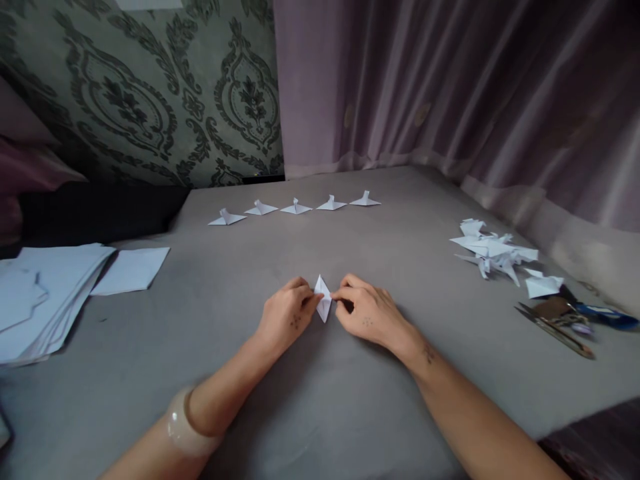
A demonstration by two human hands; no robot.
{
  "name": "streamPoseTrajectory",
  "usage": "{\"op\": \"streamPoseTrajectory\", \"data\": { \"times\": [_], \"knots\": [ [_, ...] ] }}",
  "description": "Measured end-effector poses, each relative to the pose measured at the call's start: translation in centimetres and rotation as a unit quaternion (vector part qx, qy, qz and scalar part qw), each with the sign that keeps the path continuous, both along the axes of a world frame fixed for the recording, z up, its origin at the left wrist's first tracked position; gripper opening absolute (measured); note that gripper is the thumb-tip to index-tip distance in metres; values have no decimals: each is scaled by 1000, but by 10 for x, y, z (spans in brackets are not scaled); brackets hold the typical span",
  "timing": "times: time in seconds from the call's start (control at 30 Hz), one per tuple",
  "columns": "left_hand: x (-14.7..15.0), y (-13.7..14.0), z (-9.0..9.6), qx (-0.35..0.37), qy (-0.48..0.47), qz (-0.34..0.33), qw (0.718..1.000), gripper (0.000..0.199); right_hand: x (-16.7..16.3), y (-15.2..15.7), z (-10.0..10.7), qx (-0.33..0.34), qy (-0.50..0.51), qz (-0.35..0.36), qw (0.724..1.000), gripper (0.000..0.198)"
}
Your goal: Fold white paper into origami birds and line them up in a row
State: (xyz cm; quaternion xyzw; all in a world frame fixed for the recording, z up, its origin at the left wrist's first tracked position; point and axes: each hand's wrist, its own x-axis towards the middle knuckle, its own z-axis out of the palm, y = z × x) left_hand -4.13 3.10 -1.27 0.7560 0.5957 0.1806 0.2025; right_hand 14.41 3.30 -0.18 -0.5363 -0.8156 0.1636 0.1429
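A small diamond-shaped piece of folded white paper point(323, 308) lies on the grey surface, its long points facing away from me and toward me. My left hand point(291, 308) pinches its left corner between thumb and forefinger. At the opposite corner, my right hand point(367, 310) has its thumb and forefinger drawn together on the paper's edge. Creases run across the middle of the diamond, partly covered by the fingertips.
Several folded paper figures point(295, 207) stand in a row at the back. White sheets point(55, 293) are stacked at left beside a smaller paper piece point(135, 270). At right lie a heap of folded paper point(493, 248), a pointed metal tool point(555, 331) and a blue-handled item point(607, 316).
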Motion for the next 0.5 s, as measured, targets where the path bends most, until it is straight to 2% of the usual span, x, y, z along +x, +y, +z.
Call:
{"op": "streamPoseTrajectory", "data": {
  "times": [0.1,0.2,0.33,0.43,0.5],
  "knots": [
    [-2,8,-8,-16,-70,39,997,14,-4,2,-5,7,36,-14,999,17],
    [-3,9,-11,-32,-101,44,993,17,-6,5,-10,2,64,-27,998,14],
    [-4,9,-11,-44,-140,40,988,11,-8,9,-16,-4,108,-47,993,12],
    [-3,9,-12,-51,-199,41,978,15,-9,12,-19,-39,167,-69,983,19],
    [-2,10,-13,-75,-285,41,955,19,-9,13,-19,-87,228,-76,967,28]
  ]
}}
